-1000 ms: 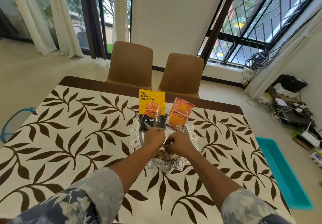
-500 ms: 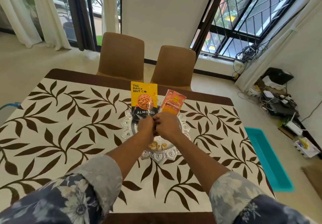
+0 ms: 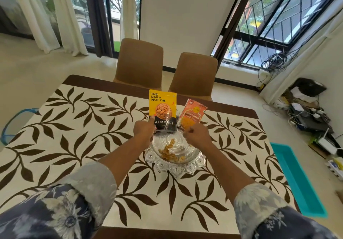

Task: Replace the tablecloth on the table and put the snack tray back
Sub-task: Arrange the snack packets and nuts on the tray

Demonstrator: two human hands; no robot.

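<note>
So the cloth (image 3: 78, 136), cream with big brown leaves, is spread flat over the surface (image 3: 246, 113), and only a dark brown strip of the top shows along the far edge and a bit at the near edge. The tray (image 3: 178, 164), a silvery embossed thing with a scalloped rim, sits on the cloth a little right of centre, toward the far side. There's a small pile of nuts (image 3: 169, 150) in its left half.

Two snack packs stand upright at the tray's far rim: the almonds (image 3: 163, 111), yellow and black, on the left, and an orange pack (image 3: 192, 115) just beside it, leaning a bit to the right.

The left hand (image 3: 143, 132) is curled with its thumb and fingers pinching the lower left edge of the almonds, so it's got hold of that bag. The right hand (image 3: 197, 134) is closed into a loose fist above the tray's far right side, just under the orange pack. Can't tell if it's actually gripping anything, and it doesn't look like it's touching the pack.

Two brown chairs (image 3: 139, 64) are tucked in at the far side, and a teal bin (image 3: 297, 179) sits on the floor to the right.
</note>
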